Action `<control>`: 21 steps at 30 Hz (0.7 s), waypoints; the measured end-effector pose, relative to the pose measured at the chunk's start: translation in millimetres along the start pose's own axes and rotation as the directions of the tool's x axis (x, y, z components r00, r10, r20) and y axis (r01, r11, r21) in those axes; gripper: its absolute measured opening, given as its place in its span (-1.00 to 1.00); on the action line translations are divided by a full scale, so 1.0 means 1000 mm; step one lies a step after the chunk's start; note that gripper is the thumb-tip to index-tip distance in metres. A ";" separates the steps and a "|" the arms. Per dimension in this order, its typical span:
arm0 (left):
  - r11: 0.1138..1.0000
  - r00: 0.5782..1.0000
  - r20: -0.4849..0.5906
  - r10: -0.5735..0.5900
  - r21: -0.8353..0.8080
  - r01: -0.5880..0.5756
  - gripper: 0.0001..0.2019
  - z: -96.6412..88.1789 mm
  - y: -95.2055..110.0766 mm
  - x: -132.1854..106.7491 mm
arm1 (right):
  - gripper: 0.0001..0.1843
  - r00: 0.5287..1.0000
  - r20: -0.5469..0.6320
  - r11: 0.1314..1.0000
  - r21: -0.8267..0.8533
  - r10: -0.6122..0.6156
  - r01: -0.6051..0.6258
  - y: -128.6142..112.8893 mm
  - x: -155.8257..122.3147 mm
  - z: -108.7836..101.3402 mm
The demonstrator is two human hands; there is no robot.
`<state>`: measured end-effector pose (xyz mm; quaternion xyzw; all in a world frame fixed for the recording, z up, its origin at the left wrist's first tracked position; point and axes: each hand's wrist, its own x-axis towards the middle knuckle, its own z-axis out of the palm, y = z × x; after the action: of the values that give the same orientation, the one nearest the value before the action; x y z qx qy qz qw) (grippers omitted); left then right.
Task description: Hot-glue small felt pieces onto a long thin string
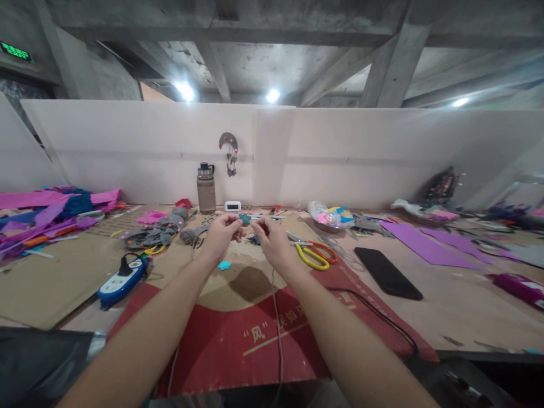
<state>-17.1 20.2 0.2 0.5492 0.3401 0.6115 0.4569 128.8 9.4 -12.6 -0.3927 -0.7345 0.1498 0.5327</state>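
Note:
Over the middle of the table, my left hand (pixel 227 235) pinches a small teal felt piece (pixel 244 219) between thumb and fingers. Just to its right, my right hand (pixel 272 241) is closed in a pinch close to the teal piece. What its fingertips hold is too small to make out. A thin grey cord (pixel 277 317) hangs from behind my right hand down across the red board. Below the hands lies a turquoise cut-out piece (pixel 224 264). Scissors with yellow and orange handles (pixel 314 255) rest right of my right hand.
A blue power strip (pixel 123 280), grey felt scraps (pixel 155 233) and pink-purple sheets (pixel 55 209) are at left. A bottle (pixel 206 190) and a small white display (pixel 232 206) stand behind. A black phone (pixel 387 273), purple sheets (pixel 429 243) and a black cable (pixel 378 309) lie right.

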 end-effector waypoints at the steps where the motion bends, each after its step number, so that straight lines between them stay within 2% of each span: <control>1: 1.000 1.000 -0.011 0.018 0.006 -0.018 -0.78 -0.001 0.001 0.001 | -0.73 0.998 0.064 1.000 0.020 -0.007 0.006 0.000 0.000 0.001; 3: 0.999 0.998 -0.038 0.050 0.015 -0.050 -0.79 -0.003 0.001 0.002 | -0.67 0.985 0.173 1.000 0.023 0.006 -0.010 0.000 0.002 0.000; 4: 0.998 0.997 -0.054 0.063 0.016 -0.062 -0.80 -0.004 0.000 0.003 | -0.62 0.981 0.191 0.999 -0.001 0.034 -0.034 0.001 0.003 -0.002; 5: 0.997 0.995 -0.069 0.072 0.016 -0.071 -0.79 -0.005 0.000 0.003 | -0.58 0.981 0.181 0.997 -0.044 0.073 -0.066 0.003 0.005 -0.006; 8: 0.996 0.991 -0.095 0.091 0.013 -0.090 -0.78 -0.009 0.000 0.005 | -0.56 0.980 0.034 0.947 -0.264 0.197 -0.181 0.011 0.011 -0.023; 10: 0.995 0.989 -0.105 0.101 0.009 -0.101 -0.77 -0.011 0.000 0.005 | -0.62 0.964 -0.058 0.843 -0.474 0.259 -0.255 0.020 0.013 -0.034; 11: 0.995 0.988 -0.111 0.104 0.006 -0.104 -0.77 -0.012 0.001 0.005 | -0.61 0.943 -0.041 0.769 -0.568 0.331 -0.294 0.024 0.013 -0.038; 13: 0.995 0.987 -0.125 0.101 -0.004 -0.102 -0.77 -0.013 0.003 0.005 | -0.60 0.876 0.102 0.660 -0.700 0.471 -0.273 0.034 0.011 -0.039; 16: 0.997 0.988 -0.138 0.074 -0.021 -0.077 -0.76 -0.012 0.004 0.005 | -0.69 0.784 0.227 0.668 -0.683 0.577 -0.294 0.046 0.004 -0.027; 21: 0.997 0.991 -0.125 0.047 -0.049 -0.054 -0.77 -0.013 0.002 0.007 | -0.74 0.790 0.166 0.713 -0.566 0.590 -0.414 0.056 -0.005 -0.007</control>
<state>-30.3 26.8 2.4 0.5067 0.3377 0.6644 0.4334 159.6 40.5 -49.3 -0.6727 -0.6893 0.1592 0.2166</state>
